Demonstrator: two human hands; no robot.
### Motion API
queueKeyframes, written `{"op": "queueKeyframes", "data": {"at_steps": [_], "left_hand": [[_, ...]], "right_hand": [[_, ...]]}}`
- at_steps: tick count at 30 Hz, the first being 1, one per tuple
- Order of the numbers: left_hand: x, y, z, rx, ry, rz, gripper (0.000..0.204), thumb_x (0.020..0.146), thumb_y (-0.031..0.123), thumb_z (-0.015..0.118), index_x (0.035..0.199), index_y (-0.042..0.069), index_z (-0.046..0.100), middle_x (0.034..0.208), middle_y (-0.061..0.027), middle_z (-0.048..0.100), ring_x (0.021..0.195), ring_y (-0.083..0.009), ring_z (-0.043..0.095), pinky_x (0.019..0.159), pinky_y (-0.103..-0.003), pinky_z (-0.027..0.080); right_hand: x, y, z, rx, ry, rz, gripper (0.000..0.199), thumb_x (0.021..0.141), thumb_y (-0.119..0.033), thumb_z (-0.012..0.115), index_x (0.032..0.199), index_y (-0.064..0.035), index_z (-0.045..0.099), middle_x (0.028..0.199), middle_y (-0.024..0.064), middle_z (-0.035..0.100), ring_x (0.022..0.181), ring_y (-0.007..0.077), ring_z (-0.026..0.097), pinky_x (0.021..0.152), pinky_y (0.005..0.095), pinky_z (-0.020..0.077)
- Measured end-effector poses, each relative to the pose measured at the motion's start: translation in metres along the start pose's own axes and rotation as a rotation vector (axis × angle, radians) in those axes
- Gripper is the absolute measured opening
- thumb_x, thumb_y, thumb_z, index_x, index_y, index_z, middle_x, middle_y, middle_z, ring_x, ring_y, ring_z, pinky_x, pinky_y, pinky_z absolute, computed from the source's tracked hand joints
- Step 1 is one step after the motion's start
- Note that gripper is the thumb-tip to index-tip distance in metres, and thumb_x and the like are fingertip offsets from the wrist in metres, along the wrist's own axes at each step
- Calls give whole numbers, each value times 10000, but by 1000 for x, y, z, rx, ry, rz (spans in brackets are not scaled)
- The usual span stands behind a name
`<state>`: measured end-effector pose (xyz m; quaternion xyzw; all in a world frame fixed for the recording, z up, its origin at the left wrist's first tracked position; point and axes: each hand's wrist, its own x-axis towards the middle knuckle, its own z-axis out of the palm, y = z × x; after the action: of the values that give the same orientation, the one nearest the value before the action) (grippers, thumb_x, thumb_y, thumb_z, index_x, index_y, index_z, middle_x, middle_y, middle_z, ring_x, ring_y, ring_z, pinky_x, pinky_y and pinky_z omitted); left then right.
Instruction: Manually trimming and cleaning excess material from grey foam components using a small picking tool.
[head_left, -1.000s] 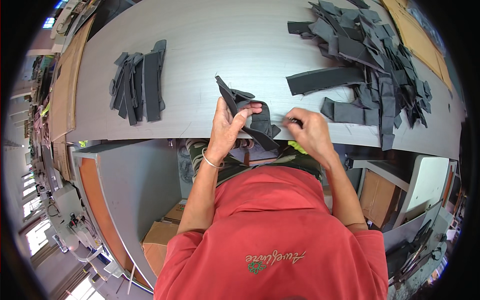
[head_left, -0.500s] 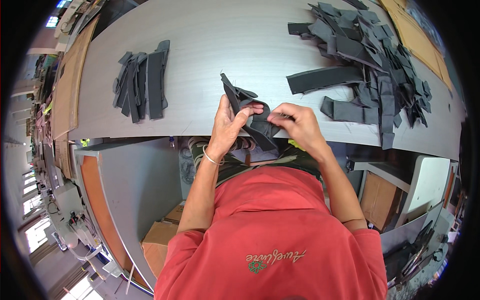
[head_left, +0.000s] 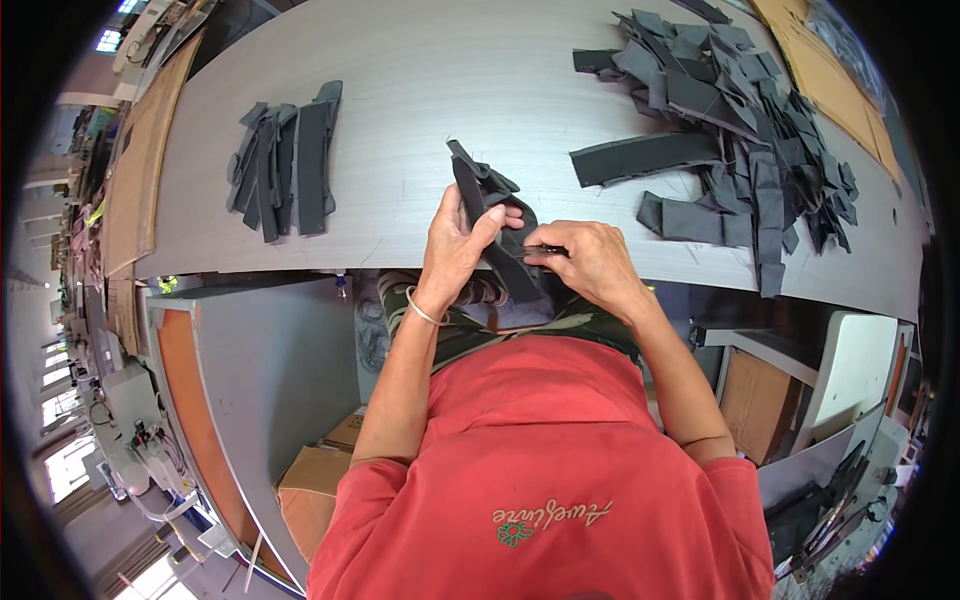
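Dark fabric piece (head_left: 497, 225): held up over the near edge of the grey table (head_left: 420, 90), between both hands, roughly at the middle of the scene; its upper end stands free and points to the far side, while its lower end hangs toward the lap. It seems to be lifted off the table so that its edge can be worked close to the eyes.

Left hand (head_left: 455, 245): closed around the piece from the left, thumb laid across its front, fingers behind; a thin bangle is worn at the wrist.

Right hand (head_left: 590, 262): fingers drawn together on a small dark tool (head_left: 540, 250), whose tip is brought against the piece; what kind of tool it is cannot be told.

Sorted stack (head_left: 285, 160): dark strips laid side by side, far left of the hands, well apart from them; the order suggests pieces set aside.

Loose heap (head_left: 740, 120): many dark strips thrown over one another at the far right, within reach of the right hand.

Cardboard box (head_left: 315, 480): seen low on the left, under the table.
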<state>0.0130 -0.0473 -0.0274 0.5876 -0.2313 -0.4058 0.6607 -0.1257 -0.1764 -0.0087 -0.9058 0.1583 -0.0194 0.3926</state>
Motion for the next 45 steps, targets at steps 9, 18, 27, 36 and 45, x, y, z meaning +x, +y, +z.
{"op": "queueKeyframes", "data": {"at_steps": [9, 18, 27, 36, 45], "left_hand": [[-9, 0, -1, -48, 0, -90, 400, 885, 150, 621, 1207, -17, 451, 902, -71, 598, 747, -107, 574, 630, -231, 417], [-18, 5, 4, -176, -159, -162, 444, 831, 130, 620, 1221, -33, 484, 1021, -87, 607, 772, -148, 588, 698, -286, 508], [-34, 12, 14, -454, -223, -219, 549, 843, 52, 435, 1378, 44, 312, 1140, -174, 576, 939, -242, 642, 819, -323, 526], [-44, 6, 15, -507, -259, -180, 551, 789, -3, 472, 1320, 75, 346, 1164, -107, 503, 957, -168, 575, 805, -256, 491], [-37, 19, 28, -264, -11, -244, 242, 937, 259, 564, 1068, 56, 558, 830, -45, 598, 710, -95, 606, 578, -239, 504]], "right_hand": [[-10, 29, -15, 1254, 148, 12, 175, 875, -198, 621, 781, -72, 545, 690, -10, 522, 612, 41, 425, 550, 182, 295], [14, 0, -8, 669, 218, -81, 330, 834, -50, 624, 1155, -127, 644, 1048, 47, 625, 904, 112, 587, 739, 276, 483], [3, -12, -19, 605, 309, -143, 314, 811, -63, 648, 1121, -111, 655, 969, 41, 633, 861, 121, 590, 691, 253, 459], [-6, -9, 0, 450, 390, -149, 245, 770, 60, 585, 989, -10, 670, 817, 56, 670, 730, 107, 600, 666, 229, 474], [0, -21, 3, 644, 341, -45, 187, 831, -104, 627, 1004, -53, 676, 832, 79, 681, 703, 154, 631, 638, 285, 483]]}}
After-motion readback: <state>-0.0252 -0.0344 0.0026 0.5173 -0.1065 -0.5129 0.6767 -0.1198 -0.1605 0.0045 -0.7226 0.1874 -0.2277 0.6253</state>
